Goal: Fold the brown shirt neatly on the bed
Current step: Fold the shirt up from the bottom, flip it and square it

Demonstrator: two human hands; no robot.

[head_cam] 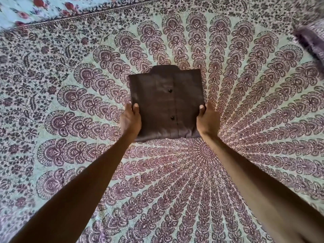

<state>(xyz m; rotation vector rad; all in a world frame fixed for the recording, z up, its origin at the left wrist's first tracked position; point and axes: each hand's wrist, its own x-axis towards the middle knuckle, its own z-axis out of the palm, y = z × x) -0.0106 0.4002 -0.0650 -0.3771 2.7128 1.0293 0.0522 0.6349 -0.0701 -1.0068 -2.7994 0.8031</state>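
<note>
The left hand [130, 120] grips the left edge of a folded brown shirt [166, 102], thumb lying flat on top of the cloth and the other fingers tucked out of sight beneath it. The right hand [207, 120] grips the opposite edge in the same way, thumb on top and fingers hidden under the fold. Both bare forearms reach in from the near edge of the bed [70, 102]. The shirt is folded into a tidy rectangle, front side up, with its collar [164, 68] at the far end and two dark buttons [169, 91] running down the middle. It sits over the middle of the bed, just beyond the centre of the round purple-and-pale pattern on the cover; it may be resting there or held slightly above, which the view does not settle. At the far left corner lies a pale sheet [35, 9] printed with red flowers. Near the far right corner is a blurred purple cloth [312, 41], well apart from the shirt.
</note>
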